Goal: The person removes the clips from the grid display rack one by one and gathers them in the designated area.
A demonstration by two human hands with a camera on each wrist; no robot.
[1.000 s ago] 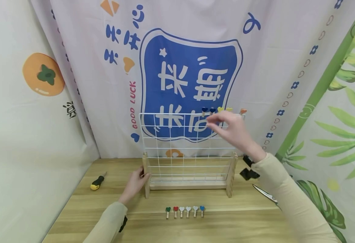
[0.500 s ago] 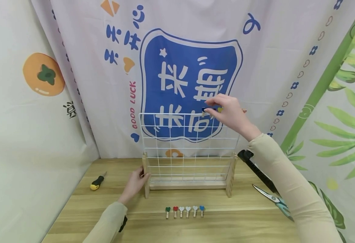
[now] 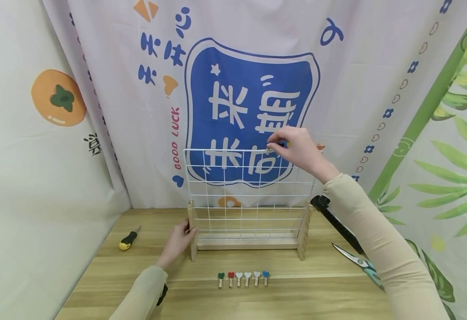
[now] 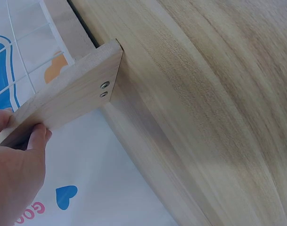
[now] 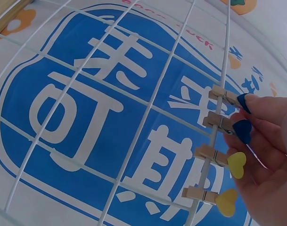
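A white wire grid [image 3: 233, 195] stands upright in a wooden base. At its top wire, my right hand [image 3: 299, 149] pinches the navy heart clothespin [image 5: 243, 102] between thumb and finger; the pin's wooden jaws are clipped over the wire. Beside it in the right wrist view sit another navy clothespin [image 5: 242, 131] and two yellow clothespins [image 5: 236, 165], all on the same wire. An orange heart clothespin [image 3: 320, 146] is farther right. My left hand [image 3: 178, 243] grips the left wooden upright [image 4: 72, 96], thumb on one side and fingers on the other.
On the table in front lies a row of several heart clothespins, from a green one [image 3: 221, 276] to a blue one [image 3: 265, 275]. A screwdriver [image 3: 127, 241] lies at the left. Scissors [image 3: 363, 263] and a black strap-like object [image 3: 339, 226] lie right, partly behind the right arm.
My right hand has risen from in front of the grid's top to above it, then settled onto the leftmost navy clothespin and pinched it. My left hand has stayed on the upright.
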